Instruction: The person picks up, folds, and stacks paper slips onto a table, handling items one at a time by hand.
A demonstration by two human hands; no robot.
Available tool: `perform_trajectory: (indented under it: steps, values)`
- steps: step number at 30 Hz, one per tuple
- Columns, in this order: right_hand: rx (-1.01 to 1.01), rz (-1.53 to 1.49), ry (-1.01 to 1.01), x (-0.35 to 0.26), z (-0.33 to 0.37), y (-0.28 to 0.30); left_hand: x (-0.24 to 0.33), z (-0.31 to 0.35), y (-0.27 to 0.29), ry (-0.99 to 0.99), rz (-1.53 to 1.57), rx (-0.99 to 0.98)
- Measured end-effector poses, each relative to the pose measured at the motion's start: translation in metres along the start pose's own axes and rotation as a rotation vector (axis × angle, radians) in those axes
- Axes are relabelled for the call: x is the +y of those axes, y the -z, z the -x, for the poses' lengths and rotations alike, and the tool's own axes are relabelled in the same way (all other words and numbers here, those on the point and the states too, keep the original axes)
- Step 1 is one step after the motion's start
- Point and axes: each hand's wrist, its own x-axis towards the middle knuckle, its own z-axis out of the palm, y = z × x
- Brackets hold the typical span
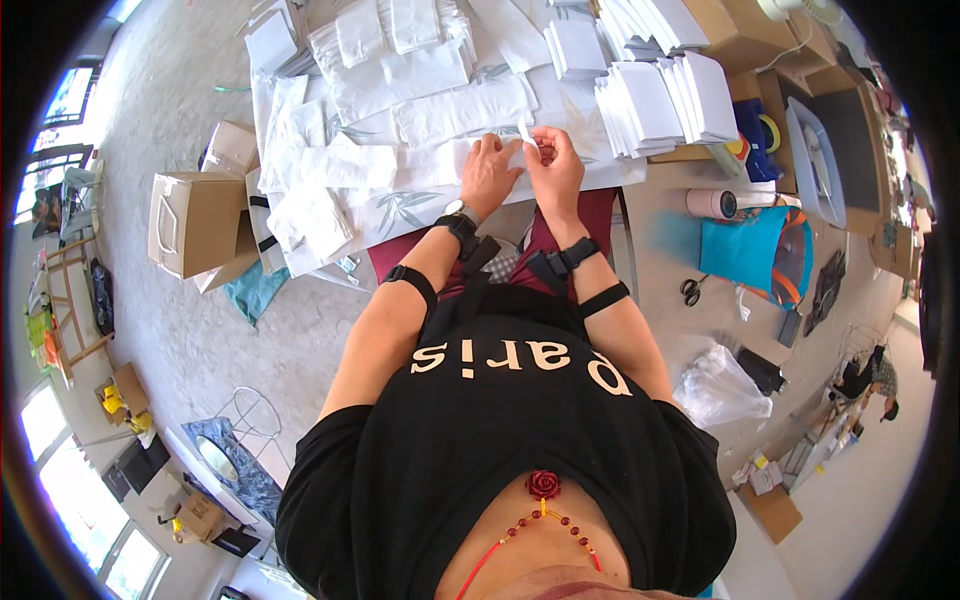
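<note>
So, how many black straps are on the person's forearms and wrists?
4: left wrist strap, left forearm strap, right wrist strap, right forearm strap. None seems hidden.

grey floor (190,120), bright windows (60,470), cardboard boxes (195,222)

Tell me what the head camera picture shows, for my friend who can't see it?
Seen from above, a person's left hand and right hand pinch a small white strip over a table covered with white paper bags. Stacks of folded white sheets stand at the right, and a brown paper bag sits on the floor at the left.
</note>
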Motion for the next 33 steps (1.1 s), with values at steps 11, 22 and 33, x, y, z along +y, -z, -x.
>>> perform_trajectory:
  steps: [11,22,33]
  values:
    - [-0.061,0.018,0.092,-0.008,0.017,-0.029,0.004,-0.001,0.045,0.681,1.016,0.050]
    - [-0.184,0.007,0.178,0.027,0.023,-0.025,-0.038,0.007,0.034,0.620,0.584,0.159]
    - [-0.145,0.227,0.152,0.060,-0.017,0.009,-0.037,0.009,0.041,0.432,0.139,0.197]
